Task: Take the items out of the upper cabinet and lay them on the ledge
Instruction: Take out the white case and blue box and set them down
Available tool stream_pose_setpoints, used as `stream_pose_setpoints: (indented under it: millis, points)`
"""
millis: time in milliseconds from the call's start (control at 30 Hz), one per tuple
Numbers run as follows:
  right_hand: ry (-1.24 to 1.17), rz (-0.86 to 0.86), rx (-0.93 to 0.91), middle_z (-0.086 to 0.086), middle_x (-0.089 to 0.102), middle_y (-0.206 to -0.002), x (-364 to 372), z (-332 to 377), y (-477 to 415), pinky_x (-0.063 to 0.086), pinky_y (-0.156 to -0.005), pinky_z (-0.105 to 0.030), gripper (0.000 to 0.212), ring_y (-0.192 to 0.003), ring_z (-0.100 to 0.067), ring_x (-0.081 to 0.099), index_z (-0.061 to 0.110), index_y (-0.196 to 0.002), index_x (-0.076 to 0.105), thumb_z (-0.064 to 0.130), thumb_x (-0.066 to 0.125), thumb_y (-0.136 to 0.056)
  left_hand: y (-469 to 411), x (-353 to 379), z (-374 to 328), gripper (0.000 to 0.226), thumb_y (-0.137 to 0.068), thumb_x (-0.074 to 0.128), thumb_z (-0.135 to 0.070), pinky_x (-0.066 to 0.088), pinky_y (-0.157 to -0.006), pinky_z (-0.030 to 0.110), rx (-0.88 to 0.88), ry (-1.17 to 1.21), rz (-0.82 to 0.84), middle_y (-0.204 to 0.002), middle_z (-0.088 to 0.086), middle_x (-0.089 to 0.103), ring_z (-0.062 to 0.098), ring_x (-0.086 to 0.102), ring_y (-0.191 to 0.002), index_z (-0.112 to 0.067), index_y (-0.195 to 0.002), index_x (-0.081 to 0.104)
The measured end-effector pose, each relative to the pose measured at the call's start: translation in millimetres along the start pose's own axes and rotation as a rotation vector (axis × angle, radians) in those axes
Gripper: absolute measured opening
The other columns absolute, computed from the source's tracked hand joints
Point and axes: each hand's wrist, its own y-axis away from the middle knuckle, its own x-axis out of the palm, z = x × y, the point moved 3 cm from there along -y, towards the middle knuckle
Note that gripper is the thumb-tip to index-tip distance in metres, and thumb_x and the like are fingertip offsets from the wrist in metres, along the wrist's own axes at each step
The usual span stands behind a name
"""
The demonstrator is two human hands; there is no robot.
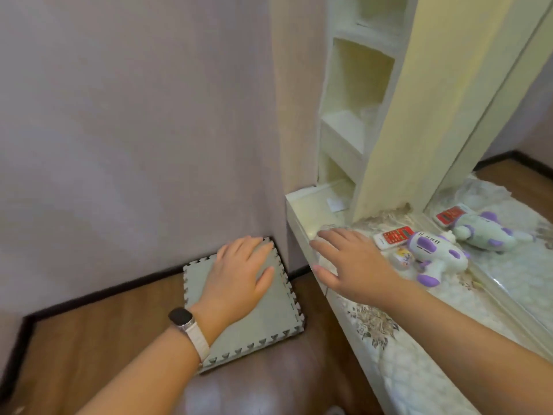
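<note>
A white and purple plush toy (435,256) lies on the ledge (398,354), which is covered with a quilted floral cloth. Beside the toy rest a red and white box (393,236) and a small round yellow item (402,256). My right hand (350,262) hovers flat over the ledge's left end, fingers spread, holding nothing, just left of the toy. My left hand (239,277), with a watch on the wrist, is held out over the floor with fingers apart and nothing in it. The cream cabinet's open shelves (356,94) rise above the ledge and look bare.
A grey foam puzzle mat (269,330) lies on the wooden floor in the corner under my left hand. A mirror (508,250) along the ledge's right side reflects the toy and the box. A lilac wall stands on the left. A small white paper (336,204) lies in the lowest cubby.
</note>
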Motion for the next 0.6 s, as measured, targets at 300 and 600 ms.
stream_pose_setpoints:
  millis: [300, 600]
  points:
    - [-0.001, -0.003, -0.313, -0.002, 0.06, -0.127, 17, 198, -86, 0.045, -0.091, -0.04, 0.049, -0.117, -0.026, 0.052, 0.021, -0.125, 0.059, 0.053, 0.045, -0.09, 151, -75, 137, 0.044, -0.09, 0.046, -0.042, 0.039, -0.101, 0.043, -0.281, -0.115, -0.131, -0.126, 0.002, 0.062, 0.026, 0.054, -0.121, -0.019, -0.124, 0.063]
    - [-0.06, -0.043, -0.636, -0.005, 0.062, -0.126, 37, 433, -130, 0.044, -0.091, -0.038, 0.048, -0.116, -0.027, 0.054, 0.019, -0.125, 0.06, 0.051, 0.044, -0.092, 328, -142, 264, 0.046, -0.091, 0.048, -0.042, 0.039, -0.105, 0.043, -0.558, -0.17, -0.213, -0.13, 0.003, 0.062, 0.024, 0.053, -0.125, -0.019, -0.128, 0.062]
